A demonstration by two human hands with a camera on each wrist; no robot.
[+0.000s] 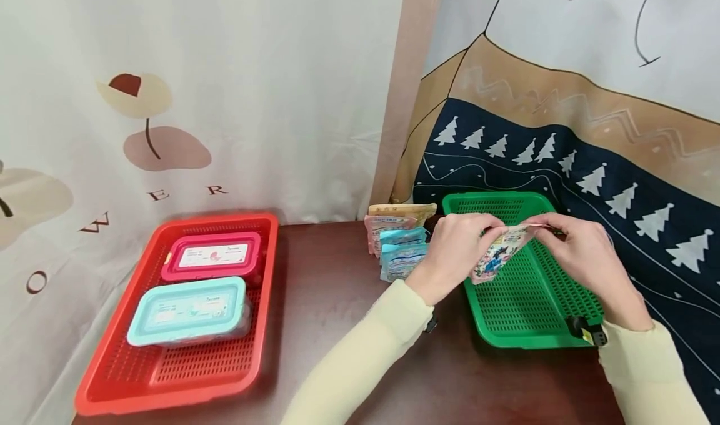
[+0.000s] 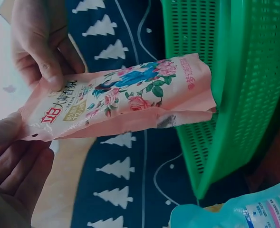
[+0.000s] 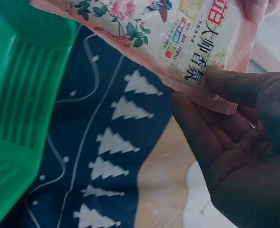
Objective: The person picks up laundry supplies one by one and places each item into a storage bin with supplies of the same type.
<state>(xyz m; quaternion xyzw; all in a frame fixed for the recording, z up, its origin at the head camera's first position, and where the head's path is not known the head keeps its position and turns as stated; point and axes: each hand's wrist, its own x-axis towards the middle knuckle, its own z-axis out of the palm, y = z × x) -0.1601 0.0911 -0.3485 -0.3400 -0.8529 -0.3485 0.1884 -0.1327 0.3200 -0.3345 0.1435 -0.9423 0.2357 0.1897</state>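
Note:
A pink floral pouch [image 1: 497,254] is held up over the green basket [image 1: 506,339], its printed face showing in both wrist views. My left hand [image 1: 455,250] pinches one top corner between thumb and fingers. The opposite top corner is pinched by my right hand [image 1: 590,259]. In the left wrist view the pouch [image 2: 130,95] stretches from both hands toward the green basket [image 2: 227,95], with the left hand [image 2: 16,161] at the lower corner. The right wrist view shows my right hand [image 3: 244,133] gripping the pouch's top edge.
Left of the green basket stand several pouches, among them a blue one [image 1: 402,261] and a tan one [image 1: 402,210]. At the left, a red basket [image 1: 163,401] holds a pink-lidded box [image 1: 214,256] and a teal-lidded box [image 1: 187,310]. Patterned curtains hang behind the brown table [image 1: 320,287].

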